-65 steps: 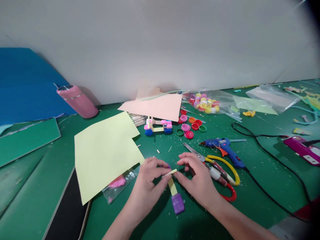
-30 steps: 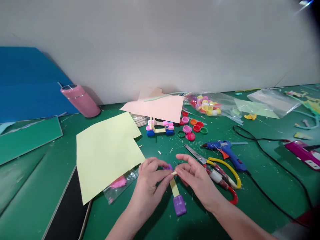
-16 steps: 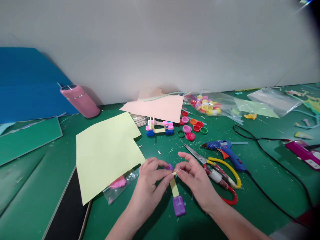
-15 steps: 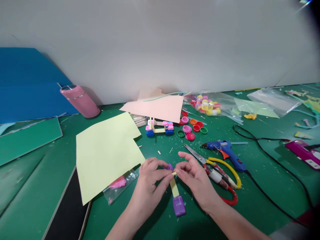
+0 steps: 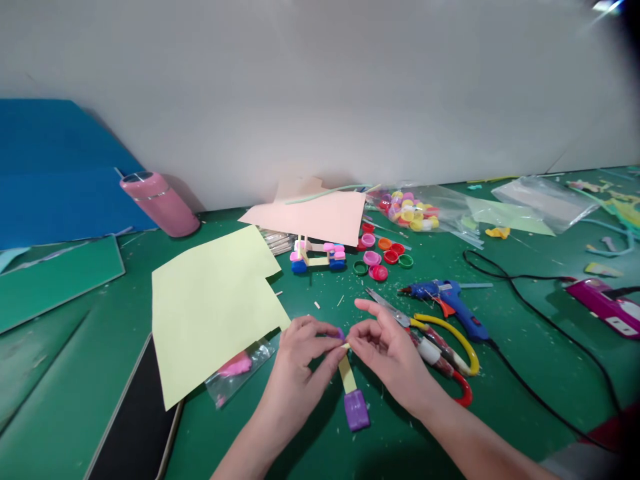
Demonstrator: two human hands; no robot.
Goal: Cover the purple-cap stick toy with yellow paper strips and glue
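Observation:
My left hand (image 5: 305,363) and my right hand (image 5: 387,350) meet at the front middle, both closed in a pinch. Between their fingertips is a small pale yellow strip (image 5: 346,346), gripped from each side. Just beneath lies a longer pale yellow strip (image 5: 349,377) on the table. Its near end carries a purple clay block (image 5: 357,410); more purple shows at the far end, partly hidden by my fingers. Further back stands a little model (image 5: 320,256) with pink and blue clay pieces on pale sticks. To the right of my right hand are scissors (image 5: 470,347) with yellow and red handles.
A blue glue gun (image 5: 450,297) with a black cord lies right. Coloured bottle caps (image 5: 373,258) and a bag of caps (image 5: 410,210) are behind. A yellow-green sheet (image 5: 210,307) lies left, over a dark phone-like slab (image 5: 135,427); a pink tumbler (image 5: 163,203) stands behind it.
Almost nothing differs. Both hands keep their pinch on the small strip, the right one shifted very slightly left. The whole view has moved a little.

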